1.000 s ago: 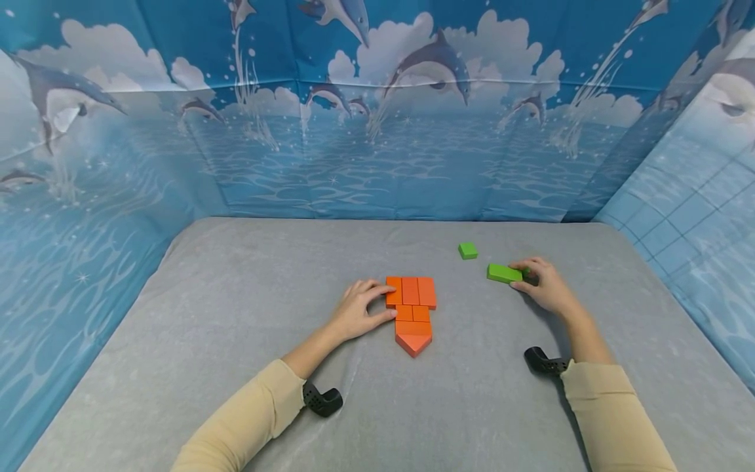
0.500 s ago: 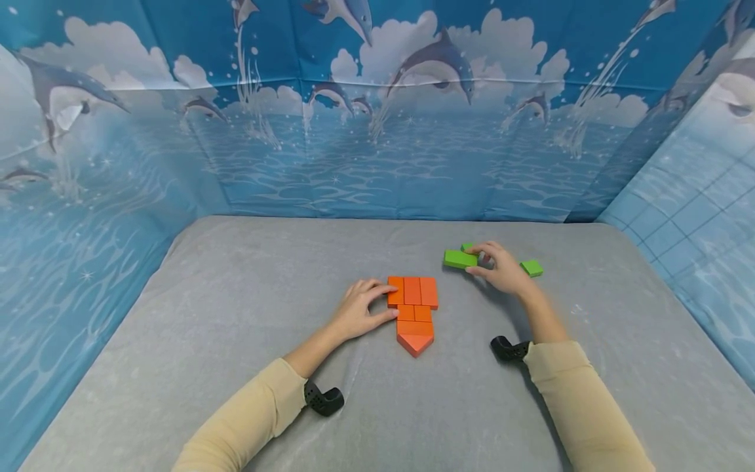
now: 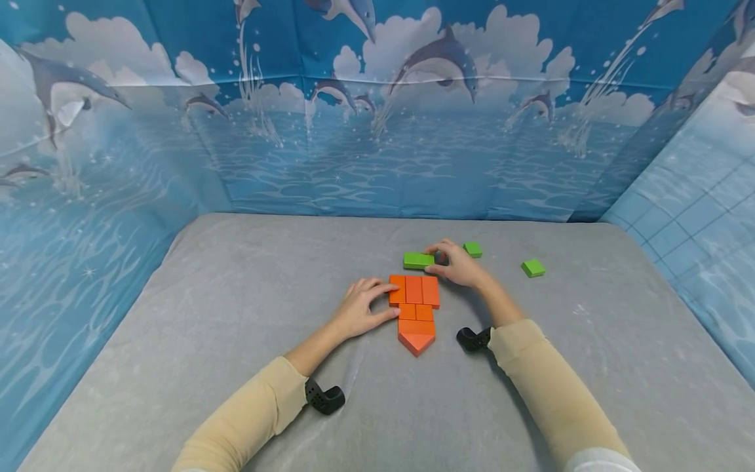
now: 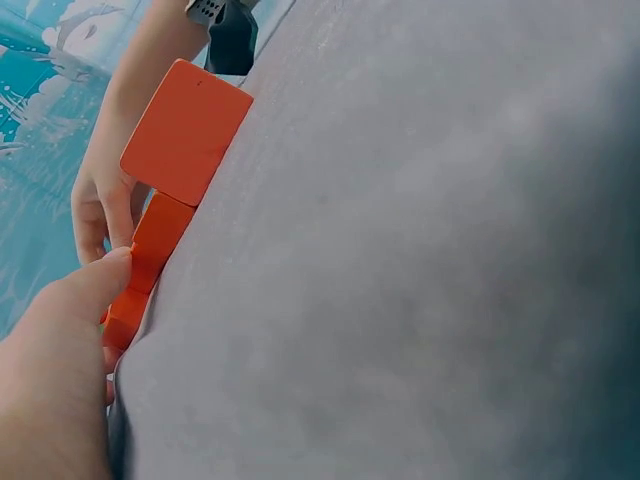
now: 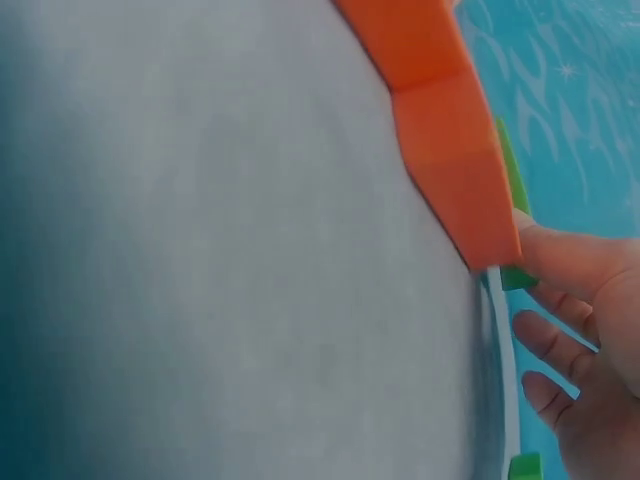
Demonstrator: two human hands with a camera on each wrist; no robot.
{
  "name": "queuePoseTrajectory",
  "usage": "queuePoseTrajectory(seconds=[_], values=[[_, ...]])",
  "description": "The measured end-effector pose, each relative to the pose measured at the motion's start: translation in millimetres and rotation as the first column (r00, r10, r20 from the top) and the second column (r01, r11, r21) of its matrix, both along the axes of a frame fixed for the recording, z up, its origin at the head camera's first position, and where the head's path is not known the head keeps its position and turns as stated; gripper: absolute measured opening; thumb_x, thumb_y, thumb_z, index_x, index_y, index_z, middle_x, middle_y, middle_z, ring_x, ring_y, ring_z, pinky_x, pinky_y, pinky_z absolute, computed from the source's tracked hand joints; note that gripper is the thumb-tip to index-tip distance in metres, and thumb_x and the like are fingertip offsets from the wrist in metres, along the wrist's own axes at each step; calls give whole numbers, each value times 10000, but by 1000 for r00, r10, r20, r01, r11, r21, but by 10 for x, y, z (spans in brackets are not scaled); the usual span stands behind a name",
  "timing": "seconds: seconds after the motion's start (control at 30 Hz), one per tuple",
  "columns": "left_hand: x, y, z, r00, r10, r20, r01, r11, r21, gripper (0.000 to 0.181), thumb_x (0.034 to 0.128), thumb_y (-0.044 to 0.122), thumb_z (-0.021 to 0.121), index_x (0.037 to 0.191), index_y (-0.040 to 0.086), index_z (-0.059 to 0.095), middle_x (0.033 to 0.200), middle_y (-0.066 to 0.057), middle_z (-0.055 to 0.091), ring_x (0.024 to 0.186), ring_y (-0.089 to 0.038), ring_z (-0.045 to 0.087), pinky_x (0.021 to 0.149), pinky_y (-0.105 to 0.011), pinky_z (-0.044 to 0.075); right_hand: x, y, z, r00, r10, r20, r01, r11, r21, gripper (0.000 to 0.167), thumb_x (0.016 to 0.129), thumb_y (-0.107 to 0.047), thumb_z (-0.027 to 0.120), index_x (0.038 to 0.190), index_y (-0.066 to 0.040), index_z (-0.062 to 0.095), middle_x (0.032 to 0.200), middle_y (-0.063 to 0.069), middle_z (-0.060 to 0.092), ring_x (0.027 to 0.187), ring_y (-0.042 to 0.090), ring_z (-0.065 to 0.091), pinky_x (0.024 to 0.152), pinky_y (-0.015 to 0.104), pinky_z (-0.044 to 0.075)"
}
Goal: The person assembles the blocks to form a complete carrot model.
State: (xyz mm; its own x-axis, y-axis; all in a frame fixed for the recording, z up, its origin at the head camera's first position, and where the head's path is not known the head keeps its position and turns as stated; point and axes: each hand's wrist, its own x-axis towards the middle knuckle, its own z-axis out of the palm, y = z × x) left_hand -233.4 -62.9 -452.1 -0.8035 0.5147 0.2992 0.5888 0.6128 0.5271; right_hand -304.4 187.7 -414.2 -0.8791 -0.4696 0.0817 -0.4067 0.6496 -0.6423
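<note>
Several orange blocks [image 3: 414,290] lie flat together, a wide row at the far side, narrower pieces below it and a triangular block [image 3: 416,342] pointing toward me. My left hand [image 3: 361,308] rests against their left side, its forefinger and thumb touching the edge with fingers relaxed. Just beyond the far row, my right hand [image 3: 460,265] pinches a long green block [image 3: 415,261] by its right end. The right wrist view shows part of this green block [image 5: 514,175] behind the orange ones, beside the thumb.
Two small green blocks lie to the right: one [image 3: 473,249] just behind the right hand, another [image 3: 533,268] farther right. A grey cloth [image 3: 236,295] covers the table. Blue dolphin-print curtains [image 3: 330,164] enclose its back and sides.
My right hand has carried the long green block leftward, from the right side to just beyond the orange row. The left hand stays at the orange blocks.
</note>
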Motion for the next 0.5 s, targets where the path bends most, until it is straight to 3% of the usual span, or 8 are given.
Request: queuePoseTrajectory(seconds=[0.37,0.5], values=[[8,4,-4,1000,0,4,0,1000,0,470,832,412,640,1241,189,578,1202,-47,531,1067,-203,444,933,-422,327,-49,-91,-39,999,8,53,-8,1000,-5,353,845,-125,656,1164,12,590,1120,173,512,870,273,468,759,396,398],[6,-1,-8,1000,-2,5,2,1000,0,472,833,414,639,1243,188,577,1203,-47,531,1072,-203,444,940,-423,324,-55,-78,-63,997,4,77,-1,999,-41,298,891,-130,595,1161,-2,600,1135,172,516,895,275,479,754,389,404]])
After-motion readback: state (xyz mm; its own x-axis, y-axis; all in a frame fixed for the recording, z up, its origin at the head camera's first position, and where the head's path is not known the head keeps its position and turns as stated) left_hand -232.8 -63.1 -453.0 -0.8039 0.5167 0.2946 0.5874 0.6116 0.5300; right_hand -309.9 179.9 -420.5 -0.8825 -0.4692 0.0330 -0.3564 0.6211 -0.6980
